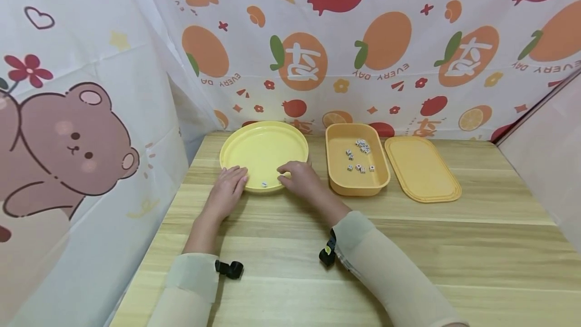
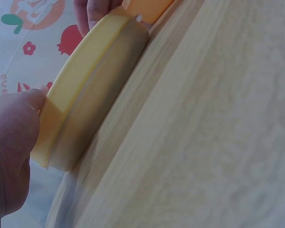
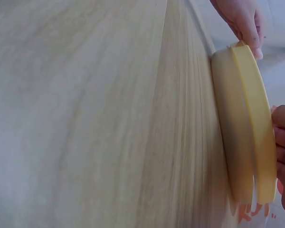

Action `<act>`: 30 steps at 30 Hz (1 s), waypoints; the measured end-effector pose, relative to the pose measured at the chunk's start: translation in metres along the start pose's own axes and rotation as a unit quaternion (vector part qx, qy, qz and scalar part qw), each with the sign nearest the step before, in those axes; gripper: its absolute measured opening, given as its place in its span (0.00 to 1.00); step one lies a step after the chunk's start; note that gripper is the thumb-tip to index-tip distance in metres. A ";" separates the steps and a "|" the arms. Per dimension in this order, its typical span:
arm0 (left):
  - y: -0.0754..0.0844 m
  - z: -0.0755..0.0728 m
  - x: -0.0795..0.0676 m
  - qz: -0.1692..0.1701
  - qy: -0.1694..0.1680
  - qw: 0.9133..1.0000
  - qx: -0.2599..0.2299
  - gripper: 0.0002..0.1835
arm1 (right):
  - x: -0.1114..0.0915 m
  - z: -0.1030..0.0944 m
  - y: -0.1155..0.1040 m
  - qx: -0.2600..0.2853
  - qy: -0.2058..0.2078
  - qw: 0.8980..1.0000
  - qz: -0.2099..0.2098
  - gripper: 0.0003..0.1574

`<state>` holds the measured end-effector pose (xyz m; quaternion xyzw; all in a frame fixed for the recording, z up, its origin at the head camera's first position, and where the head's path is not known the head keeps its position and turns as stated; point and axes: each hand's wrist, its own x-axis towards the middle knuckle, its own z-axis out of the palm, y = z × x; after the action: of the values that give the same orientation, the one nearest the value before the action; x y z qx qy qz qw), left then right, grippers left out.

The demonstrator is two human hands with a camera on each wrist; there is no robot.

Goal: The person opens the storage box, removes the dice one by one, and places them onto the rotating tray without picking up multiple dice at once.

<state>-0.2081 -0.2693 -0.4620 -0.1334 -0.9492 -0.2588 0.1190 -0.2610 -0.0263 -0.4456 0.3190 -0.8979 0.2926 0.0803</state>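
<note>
A shallow round yellow tray (image 1: 260, 148) stands on the table, a single white die (image 1: 265, 184) lying inside by its front rim. My left hand (image 1: 228, 188) rests on the tray's left front rim, fingers fairly straight; the left wrist view shows this hand (image 2: 12, 137) against the tray's side (image 2: 92, 83). Over the right front rim is my right hand (image 1: 301, 178), its fingers loosely bent with a gap between thumb and forefinger. In the right wrist view its fingers (image 3: 281, 137) are just beyond the tray's edge (image 3: 259, 123).
Right of the tray stands an orange rectangular box (image 1: 357, 186) holding several dice (image 1: 363, 146). Its flat orange lid (image 1: 423, 168) lies farther right on the wooden table (image 1: 290, 266). Behind hangs a fruit-printed cloth (image 1: 340, 64), and a bear-printed cloth (image 1: 68, 140) covers the left side.
</note>
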 end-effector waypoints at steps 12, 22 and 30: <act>0.001 0.001 -0.001 -0.002 -0.001 1.000 -0.003 0.23 | -0.002 -0.002 0.002 0.011 -0.019 1.000 0.017 0.14; 0.000 0.001 0.000 -0.003 -0.003 1.000 -0.007 0.23 | -0.002 -0.017 0.008 0.004 -0.027 0.998 0.050 0.16; -0.001 -0.001 0.001 0.000 0.000 1.000 -0.006 0.22 | -0.008 -0.058 0.041 0.017 0.001 0.994 0.104 0.18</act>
<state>-0.2090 -0.2700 -0.4616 -0.1343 -0.9475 -0.2650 0.1182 -0.2822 0.0371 -0.4202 0.2251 -0.9211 0.3144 0.0451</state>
